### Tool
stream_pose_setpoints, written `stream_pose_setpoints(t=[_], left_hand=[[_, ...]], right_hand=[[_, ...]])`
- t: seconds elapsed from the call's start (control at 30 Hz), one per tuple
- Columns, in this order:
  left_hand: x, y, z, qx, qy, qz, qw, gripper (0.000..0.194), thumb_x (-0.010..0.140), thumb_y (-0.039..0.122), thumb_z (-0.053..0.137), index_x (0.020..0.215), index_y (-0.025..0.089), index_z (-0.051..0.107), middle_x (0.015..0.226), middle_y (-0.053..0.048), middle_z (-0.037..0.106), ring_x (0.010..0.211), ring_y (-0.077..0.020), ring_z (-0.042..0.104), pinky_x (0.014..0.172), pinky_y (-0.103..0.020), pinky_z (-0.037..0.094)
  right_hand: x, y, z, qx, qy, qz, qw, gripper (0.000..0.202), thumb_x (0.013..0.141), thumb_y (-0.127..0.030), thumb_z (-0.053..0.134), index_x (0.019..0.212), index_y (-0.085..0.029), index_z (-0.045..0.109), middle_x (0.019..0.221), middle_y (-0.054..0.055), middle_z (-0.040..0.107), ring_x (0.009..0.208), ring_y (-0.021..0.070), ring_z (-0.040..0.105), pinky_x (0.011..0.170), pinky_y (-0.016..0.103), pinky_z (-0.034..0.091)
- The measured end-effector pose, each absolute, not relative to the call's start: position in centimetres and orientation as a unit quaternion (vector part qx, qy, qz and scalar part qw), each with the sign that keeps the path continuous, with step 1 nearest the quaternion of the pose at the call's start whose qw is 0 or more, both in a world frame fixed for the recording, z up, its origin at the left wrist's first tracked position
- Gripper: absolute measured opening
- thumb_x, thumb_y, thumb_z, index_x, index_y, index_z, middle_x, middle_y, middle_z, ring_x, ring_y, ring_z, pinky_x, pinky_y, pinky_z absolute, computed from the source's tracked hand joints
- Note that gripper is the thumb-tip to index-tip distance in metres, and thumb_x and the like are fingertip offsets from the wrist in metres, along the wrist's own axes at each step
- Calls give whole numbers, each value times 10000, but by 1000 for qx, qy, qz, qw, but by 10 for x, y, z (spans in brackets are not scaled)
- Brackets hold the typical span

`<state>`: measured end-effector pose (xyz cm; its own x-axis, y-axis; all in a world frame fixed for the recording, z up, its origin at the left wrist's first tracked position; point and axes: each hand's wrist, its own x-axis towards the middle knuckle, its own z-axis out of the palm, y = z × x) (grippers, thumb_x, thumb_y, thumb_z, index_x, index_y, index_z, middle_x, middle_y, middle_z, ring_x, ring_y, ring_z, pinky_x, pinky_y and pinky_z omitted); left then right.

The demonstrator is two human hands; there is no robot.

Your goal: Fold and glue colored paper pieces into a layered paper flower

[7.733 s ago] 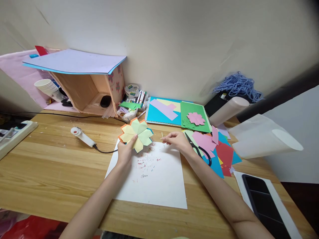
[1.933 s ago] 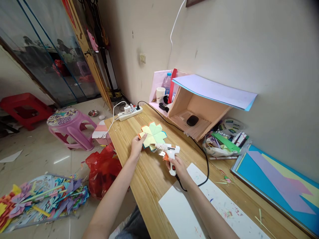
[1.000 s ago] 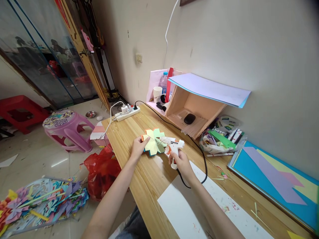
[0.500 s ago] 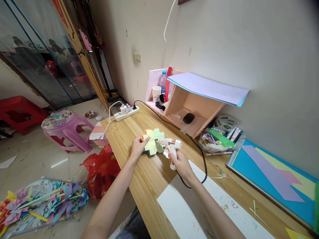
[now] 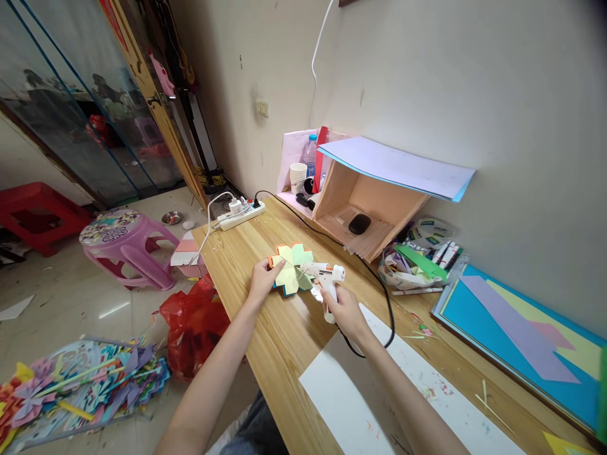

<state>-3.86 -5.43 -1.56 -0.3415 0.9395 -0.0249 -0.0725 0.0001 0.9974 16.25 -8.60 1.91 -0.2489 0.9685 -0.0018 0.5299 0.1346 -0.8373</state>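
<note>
My left hand (image 5: 263, 279) pinches the left edge of a layered paper flower (image 5: 287, 276), pale yellow and green on top with orange and blue edges showing beneath. The flower is held over the wooden table (image 5: 275, 335). In my right hand (image 5: 348, 311) is a white hot glue gun (image 5: 327, 281), gripped by its handle. Its nozzle points left, at the middle of the flower; whether the tip touches the paper I cannot tell. A black cord (image 5: 391, 316) loops from the gun around my right wrist.
A white power strip (image 5: 241, 216) lies at the table's far left corner. Behind stands a cardboard box (image 5: 327, 196) holding glue sticks and a black mouse. To the right are a basket of scraps (image 5: 393, 275) and coloured paper sheets (image 5: 521, 328). White paper (image 5: 341, 392) lies in front.
</note>
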Motion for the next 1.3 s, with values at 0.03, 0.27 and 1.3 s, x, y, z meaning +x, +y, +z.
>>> stream_pose_setpoints(t=[0.03, 0.27, 1.3], left_hand=[[-39, -54, -15, 382, 565, 595, 425, 321, 577, 394, 720, 744, 123, 673, 691, -40, 669, 570, -133, 564, 517, -223, 419], [-41, -53, -18, 363, 568, 605, 424, 349, 585, 407, 709, 780, 121, 666, 747, -60, 681, 620, -152, 592, 559, -245, 453], [-38, -55, -13, 379, 559, 598, 431, 357, 568, 405, 723, 771, 116, 672, 732, -56, 677, 615, -149, 581, 561, -243, 444]], right_hand=[[163, -86, 19, -538, -697, 376, 289, 408, 824, -443, 384, 514, -185, 448, 540, 7, 521, 556, 149, 494, 538, 252, 335], [163, -86, 19, -537, -704, 378, 271, 397, 820, -424, 388, 508, -186, 447, 522, 8, 526, 542, 149, 494, 540, 258, 328], [163, -89, 25, -535, -723, 358, 253, 385, 830, -440, 366, 548, -189, 439, 550, 10, 522, 553, 151, 495, 531, 252, 325]])
